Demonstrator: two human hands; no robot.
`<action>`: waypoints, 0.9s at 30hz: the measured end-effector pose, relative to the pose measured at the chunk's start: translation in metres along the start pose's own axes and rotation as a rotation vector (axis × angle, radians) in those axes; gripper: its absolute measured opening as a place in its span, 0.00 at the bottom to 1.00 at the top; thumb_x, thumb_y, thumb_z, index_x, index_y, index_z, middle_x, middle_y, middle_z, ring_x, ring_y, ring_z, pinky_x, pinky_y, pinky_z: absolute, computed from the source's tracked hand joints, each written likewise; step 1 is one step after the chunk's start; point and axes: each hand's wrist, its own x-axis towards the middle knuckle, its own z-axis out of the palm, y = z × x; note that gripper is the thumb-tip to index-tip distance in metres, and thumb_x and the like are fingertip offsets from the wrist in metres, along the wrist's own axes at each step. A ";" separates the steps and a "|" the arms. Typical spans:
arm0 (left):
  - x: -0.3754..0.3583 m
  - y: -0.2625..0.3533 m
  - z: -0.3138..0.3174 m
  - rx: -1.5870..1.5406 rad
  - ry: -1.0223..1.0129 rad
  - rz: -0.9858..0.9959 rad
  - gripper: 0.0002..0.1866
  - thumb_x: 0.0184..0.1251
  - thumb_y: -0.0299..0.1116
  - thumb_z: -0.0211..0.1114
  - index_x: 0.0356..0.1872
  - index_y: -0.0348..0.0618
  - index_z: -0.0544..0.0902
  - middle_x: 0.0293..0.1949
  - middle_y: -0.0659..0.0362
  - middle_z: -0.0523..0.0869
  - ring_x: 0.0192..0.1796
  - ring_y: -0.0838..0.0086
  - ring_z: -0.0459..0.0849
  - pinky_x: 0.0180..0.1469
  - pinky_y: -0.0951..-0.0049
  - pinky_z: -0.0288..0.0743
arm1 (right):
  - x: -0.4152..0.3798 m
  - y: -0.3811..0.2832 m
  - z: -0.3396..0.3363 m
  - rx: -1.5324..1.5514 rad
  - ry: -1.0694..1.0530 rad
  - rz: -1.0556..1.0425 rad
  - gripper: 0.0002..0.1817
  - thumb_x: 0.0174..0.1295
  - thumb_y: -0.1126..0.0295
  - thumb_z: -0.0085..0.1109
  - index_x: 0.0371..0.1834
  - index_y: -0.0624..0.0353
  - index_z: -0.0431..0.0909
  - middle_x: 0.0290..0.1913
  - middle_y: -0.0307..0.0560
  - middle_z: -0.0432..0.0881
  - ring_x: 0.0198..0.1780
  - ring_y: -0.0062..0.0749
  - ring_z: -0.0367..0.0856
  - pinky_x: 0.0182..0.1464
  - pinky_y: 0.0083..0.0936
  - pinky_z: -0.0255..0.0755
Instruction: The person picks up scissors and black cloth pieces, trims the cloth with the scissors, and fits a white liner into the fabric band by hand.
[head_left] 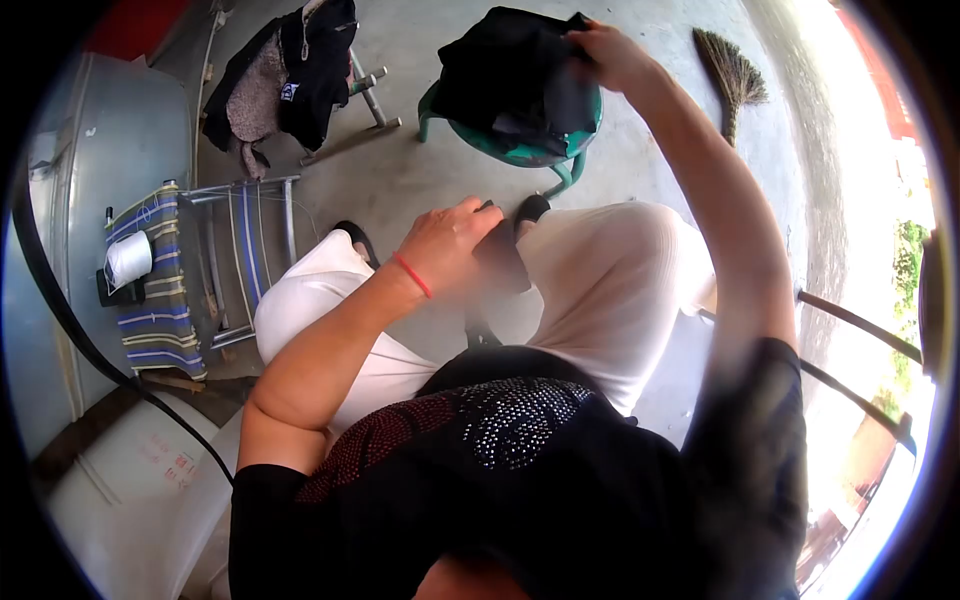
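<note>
My right hand (610, 55) reaches far forward, its fingers closed on the edge of a black cloth (500, 75). That cloth lies bunched on a round green stool (520, 150). Over my lap, my left hand (445, 245), with a red band at the wrist, is closed on a dark flat piece (505, 258) that looks like cloth. Blur partly hides this piece, and its lower end hangs between my knees.
A black jacket with a fuzzy lining (285, 85) hangs over a metal frame at the far left. A white thread spool (129, 260) sits on a striped folding seat (160, 310). A straw broom (735, 80) lies at the right. A black cable (80, 335) curves along the left.
</note>
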 end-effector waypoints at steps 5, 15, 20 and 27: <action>0.037 -0.020 0.015 -0.169 0.253 -0.028 0.25 0.41 0.13 0.54 0.44 0.46 0.73 0.35 0.51 0.75 0.41 0.50 0.74 0.43 0.60 0.70 | -0.006 -0.077 0.068 -0.031 -0.003 -0.172 0.03 0.57 0.71 0.52 0.32 0.53 0.76 0.31 0.47 0.77 0.38 0.32 0.76 0.44 0.33 0.71; 0.177 0.014 0.028 0.130 0.433 0.102 0.26 0.42 0.15 0.54 0.48 0.47 0.71 0.40 0.46 0.69 0.43 0.50 0.74 0.44 0.59 0.72 | -0.062 -0.091 0.099 0.060 0.102 -0.194 0.28 0.50 0.77 0.61 0.57 0.55 0.64 0.39 0.44 0.75 0.36 0.29 0.77 0.30 0.20 0.81; 0.243 -0.017 0.030 0.601 0.532 0.028 0.30 0.46 0.22 0.58 0.57 0.45 0.67 0.61 0.48 0.59 0.65 0.57 0.57 0.57 0.56 0.65 | -0.060 -0.097 0.085 0.062 0.089 -0.180 0.31 0.51 0.80 0.58 0.60 0.57 0.59 0.43 0.47 0.73 0.36 0.32 0.78 0.30 0.21 0.81; 0.229 -0.059 0.011 0.527 0.335 -0.147 0.39 0.42 0.21 0.61 0.61 0.54 0.60 0.64 0.51 0.54 0.66 0.57 0.53 0.63 0.58 0.57 | -0.022 -0.078 0.068 -0.051 0.154 -0.119 0.09 0.50 0.80 0.56 0.35 0.62 0.69 0.26 0.49 0.72 0.23 0.35 0.75 0.16 0.24 0.73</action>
